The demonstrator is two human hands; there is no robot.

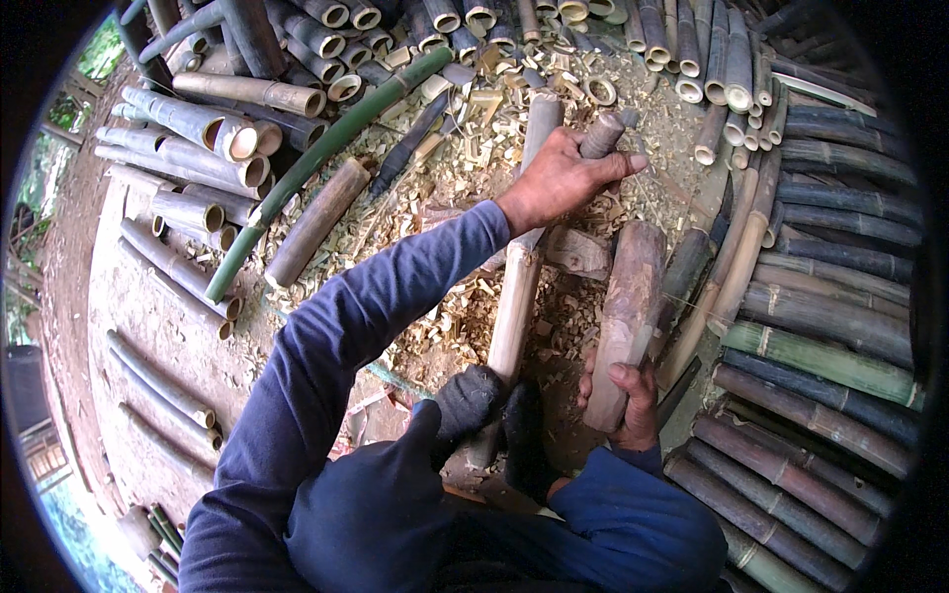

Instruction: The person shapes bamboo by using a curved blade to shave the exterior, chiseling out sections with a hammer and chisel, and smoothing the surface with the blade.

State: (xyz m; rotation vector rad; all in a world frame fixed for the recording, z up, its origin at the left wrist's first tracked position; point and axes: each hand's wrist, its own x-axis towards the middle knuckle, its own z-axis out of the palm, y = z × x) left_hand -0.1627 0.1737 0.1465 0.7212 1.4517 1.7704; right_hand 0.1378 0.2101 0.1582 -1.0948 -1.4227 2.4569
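Observation:
My left hand [565,183] reaches across and is closed around a short, round wooden handle [602,134], its thumb stretched along the side. Whatever the handle belongs to is hidden behind the hand. Directly under that hand runs a pale, scraped bamboo pole [516,306], its near end between my dark-covered feet [469,403]. At the right, my right hand [633,400] grips the near end of a thick, worn wooden club [635,296], broader at its far part. A rough wooden block [578,252] lies between pole and club.
Pale shavings [445,326] cover the ground. A green bamboo pole [316,163] and a short brown bamboo piece [318,222] lie at left. Stacked dark bamboo [830,296] lines the right side. More cut bamboo tubes [203,128] are piled at far left and along the back.

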